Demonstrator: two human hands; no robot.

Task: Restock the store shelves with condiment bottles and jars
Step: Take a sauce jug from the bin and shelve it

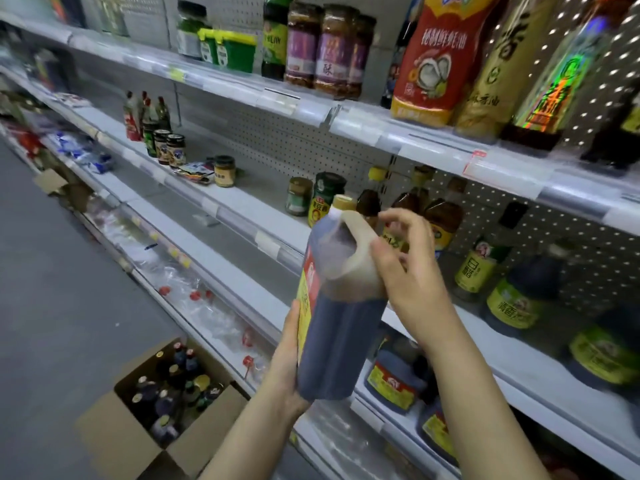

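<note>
The store shelving (242,216) fills the view in tiers. Its middle tier is mostly bare on the left, and that is the gap the stock has to fill. Small jars (323,195) and amber oil bottles (443,216) are grouped at its right end, with labels facing the aisle. On the tier below, big dark jugs with yellow-green labels (394,375) sit low, probably because they are heavy.

An open cardboard box (104,427) stands on the floor against the shelf foot. It is packed with upright bottles and lies within a short reach of the work.

The task's thing, a large dark sauce jug (341,323), is in the air in front of the middle tier. It tilts slightly with its top toward the shelf, and it touches no shelf.

The left hand (287,362) cups the jug's base, with the thumb up the labelled side and the fingers curled beneath. That hand carries the weight from below. The right hand (405,268) leans its thumb side against the jug's shoulder by the moulded handle, seemingly to steady and steer it. Its fingers (412,223) are loosely curled and lifted clear, and close on nothing.

The tan cap (343,202) is on, so the tilt should spill nothing.
</note>
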